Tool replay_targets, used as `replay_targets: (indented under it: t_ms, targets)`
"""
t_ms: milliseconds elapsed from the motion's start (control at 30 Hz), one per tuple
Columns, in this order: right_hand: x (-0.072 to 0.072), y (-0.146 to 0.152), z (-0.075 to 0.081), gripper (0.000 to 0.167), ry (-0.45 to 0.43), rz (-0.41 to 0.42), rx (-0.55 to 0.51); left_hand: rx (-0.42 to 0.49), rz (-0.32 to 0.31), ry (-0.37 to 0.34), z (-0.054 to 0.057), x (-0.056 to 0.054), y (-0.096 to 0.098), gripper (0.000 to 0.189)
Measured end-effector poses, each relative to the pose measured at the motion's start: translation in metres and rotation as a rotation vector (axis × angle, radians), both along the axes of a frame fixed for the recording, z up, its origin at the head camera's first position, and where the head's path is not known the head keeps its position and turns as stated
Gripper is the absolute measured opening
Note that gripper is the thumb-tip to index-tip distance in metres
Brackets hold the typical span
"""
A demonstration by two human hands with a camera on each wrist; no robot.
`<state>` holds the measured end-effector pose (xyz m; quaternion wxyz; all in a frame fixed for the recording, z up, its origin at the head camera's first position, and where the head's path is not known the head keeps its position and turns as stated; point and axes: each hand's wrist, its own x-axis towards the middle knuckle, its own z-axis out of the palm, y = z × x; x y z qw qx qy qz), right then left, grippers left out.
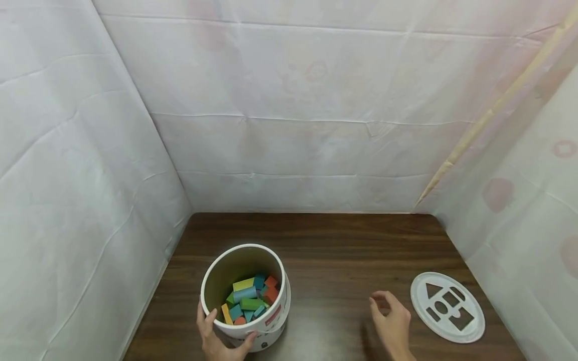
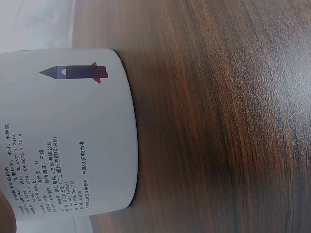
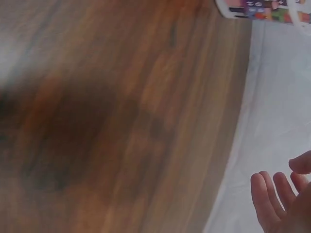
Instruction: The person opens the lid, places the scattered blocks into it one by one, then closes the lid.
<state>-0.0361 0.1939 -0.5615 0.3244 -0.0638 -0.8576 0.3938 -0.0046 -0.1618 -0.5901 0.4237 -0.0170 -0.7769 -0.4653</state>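
Observation:
A white bucket (image 1: 246,335) stands left of the middle on the table, its mouth turned up toward the head camera. Colourful wooden blocks (image 1: 251,304) lie inside it in green, blue, orange and red. My left hand (image 1: 221,343) holds the bucket's near side, fingers at the left and thumb in front. Close up in the left wrist view, the bucket's wall (image 2: 77,116) shows printed text and a rocket picture. My right hand (image 1: 392,323) is held above the table with loosely curled fingers and nothing in them. Its fingers (image 3: 265,194) show in the right wrist view's lower right corner.
To the right of my right hand lies a white round lid (image 1: 428,323) with shaped cut-outs. The dark wooden table (image 1: 334,250) is bordered by white sheets at the back (image 1: 289,150) and both sides. A colourful printed surface (image 3: 267,10) shows at the right wrist view's top.

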Motion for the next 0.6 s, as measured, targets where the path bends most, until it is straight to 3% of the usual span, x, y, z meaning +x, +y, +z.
replay_targets:
  t_ms: [100,267,500,600]
  targets:
    - [0.003,0.01,-0.006,0.018,-0.084,-0.038,0.02,0.012,-0.003,-0.008,0.001,0.0,0.001,0.101]
    - [0.007,0.035,-0.014,0.009,-0.35,-0.066,0.055,0.038,-0.002,-0.026,0.003,0.0,0.004,0.099]
    - [0.008,0.087,-0.034,0.039,-0.624,-0.112,0.04,0.035,0.002,-0.021,0.0,-0.001,0.006,0.101]
    - [0.012,0.106,-0.045,0.052,-0.726,-0.1,-0.025,0.021,0.01,-0.016,-0.001,0.0,0.005,0.103]
